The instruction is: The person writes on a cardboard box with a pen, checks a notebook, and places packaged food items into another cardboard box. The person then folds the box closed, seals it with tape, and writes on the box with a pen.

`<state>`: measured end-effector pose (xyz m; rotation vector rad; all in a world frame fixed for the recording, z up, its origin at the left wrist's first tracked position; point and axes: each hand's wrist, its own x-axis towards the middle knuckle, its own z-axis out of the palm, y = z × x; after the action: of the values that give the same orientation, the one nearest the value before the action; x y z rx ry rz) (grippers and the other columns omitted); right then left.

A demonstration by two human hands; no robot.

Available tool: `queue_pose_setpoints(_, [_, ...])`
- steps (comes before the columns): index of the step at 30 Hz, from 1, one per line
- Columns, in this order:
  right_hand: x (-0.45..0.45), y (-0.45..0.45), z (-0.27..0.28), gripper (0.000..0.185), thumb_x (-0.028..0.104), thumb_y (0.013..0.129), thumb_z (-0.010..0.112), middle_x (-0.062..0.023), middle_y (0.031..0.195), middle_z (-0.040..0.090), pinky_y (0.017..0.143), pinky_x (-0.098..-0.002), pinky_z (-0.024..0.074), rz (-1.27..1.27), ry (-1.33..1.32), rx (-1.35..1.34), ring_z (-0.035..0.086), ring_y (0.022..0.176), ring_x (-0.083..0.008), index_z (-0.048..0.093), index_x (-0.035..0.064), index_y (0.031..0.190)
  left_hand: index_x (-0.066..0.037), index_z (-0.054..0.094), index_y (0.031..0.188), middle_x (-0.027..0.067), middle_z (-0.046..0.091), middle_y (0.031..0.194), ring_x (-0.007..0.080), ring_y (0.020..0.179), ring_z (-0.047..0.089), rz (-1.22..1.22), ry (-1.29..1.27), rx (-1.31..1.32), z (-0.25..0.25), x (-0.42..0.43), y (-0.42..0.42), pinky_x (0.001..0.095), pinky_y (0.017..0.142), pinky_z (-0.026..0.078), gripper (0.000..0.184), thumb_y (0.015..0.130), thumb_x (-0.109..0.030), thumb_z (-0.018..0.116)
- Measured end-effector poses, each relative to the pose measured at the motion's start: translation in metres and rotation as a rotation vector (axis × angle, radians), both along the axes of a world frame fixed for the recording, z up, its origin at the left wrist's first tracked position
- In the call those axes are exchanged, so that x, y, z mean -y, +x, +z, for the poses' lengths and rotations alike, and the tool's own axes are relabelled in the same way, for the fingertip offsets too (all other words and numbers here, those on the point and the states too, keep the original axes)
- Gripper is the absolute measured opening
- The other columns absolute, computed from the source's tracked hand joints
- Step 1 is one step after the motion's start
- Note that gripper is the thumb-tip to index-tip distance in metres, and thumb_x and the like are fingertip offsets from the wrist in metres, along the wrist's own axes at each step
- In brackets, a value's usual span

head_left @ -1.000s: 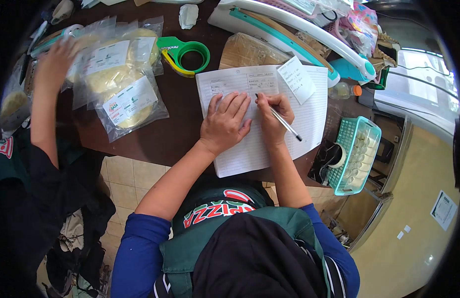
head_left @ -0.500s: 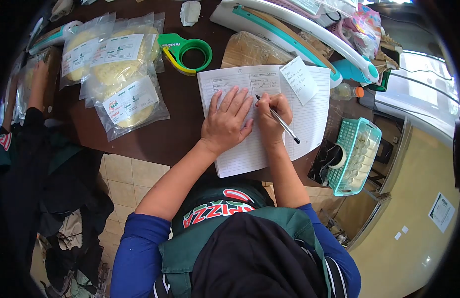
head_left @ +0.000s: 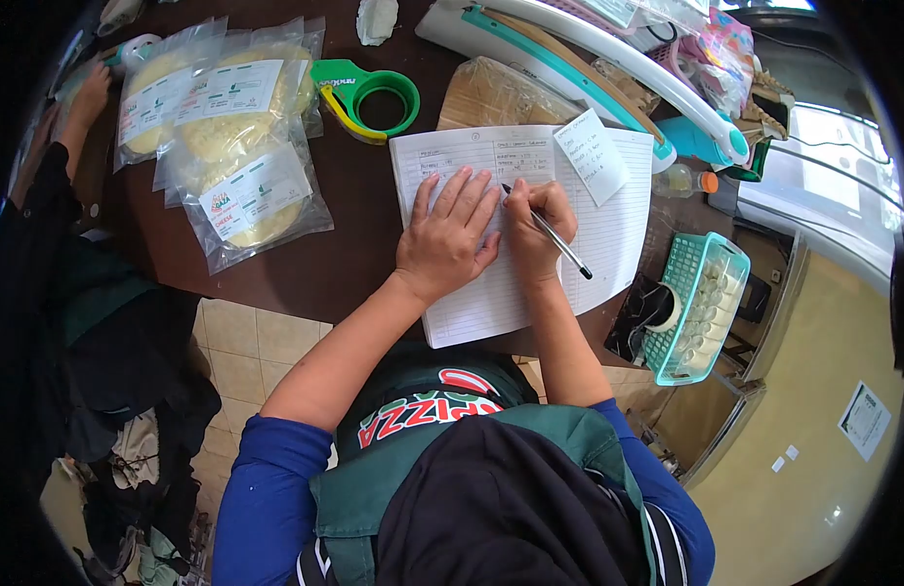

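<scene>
A lined notebook [head_left: 472, 293] lies open on the dark table, with handwriting near its top. My left hand [head_left: 447, 232] rests flat on the page, fingers stretched out. Beside it, my right hand [head_left: 538, 227] grips a black-capped clear pen [head_left: 567, 251], its tip against the paper. A small handwritten note [head_left: 594, 159] lies over the upper right part of the notebook. To the left of the notebook is a green and yellow tape dispenser [head_left: 405, 98].
Sealed plastic bags of pale dough-like rounds [head_left: 262, 190] lie at the left. White and teal sealing machines [head_left: 569, 68] stand behind the notebook. A teal basket [head_left: 711, 337] with rolled items is at the right. A co-worker's hand [head_left: 91, 93] reaches in at far left.
The co-worker's hand at far left has moved up toward the white and teal tool beside the bags. My left hand and the pen have hardly moved.
</scene>
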<state>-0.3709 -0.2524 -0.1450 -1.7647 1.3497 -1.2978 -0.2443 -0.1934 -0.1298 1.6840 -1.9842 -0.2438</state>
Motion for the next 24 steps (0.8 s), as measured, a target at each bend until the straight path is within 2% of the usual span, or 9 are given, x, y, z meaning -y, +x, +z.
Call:
queue_pose_setpoints(12, [0.0,0.002,0.004,0.026,-0.005,0.073,0.066,-0.0085,0.06,0.052,0.048,-0.028,0.0416,0.004,-0.008,-0.034,0.051,0.051,-0.0181,0.044,0.0042,0.062,-0.01,0.055,0.119,0.0074,0.049,0.128,0.0233,0.123,0.04,0.002,-0.002,-0.026,0.0,0.0,0.0,0.0456,0.105,0.023,0.048,0.074,-0.028,0.063])
queue_pose_setpoints(24, [0.001,0.003,0.008,0.027,-0.005,0.072,0.067,-0.0079,0.059,0.05,0.047,-0.0287,0.04,0.007,-0.028,-0.113,0.048,0.049,-0.0184,0.044,0.0044,0.061,-0.01,0.055,0.119,0.0073,0.049,0.128,0.0231,0.123,0.041,0.006,-0.006,-0.021,-0.003,0.0,0.0,0.0459,0.105,0.023,0.049,0.073,-0.028,0.064])
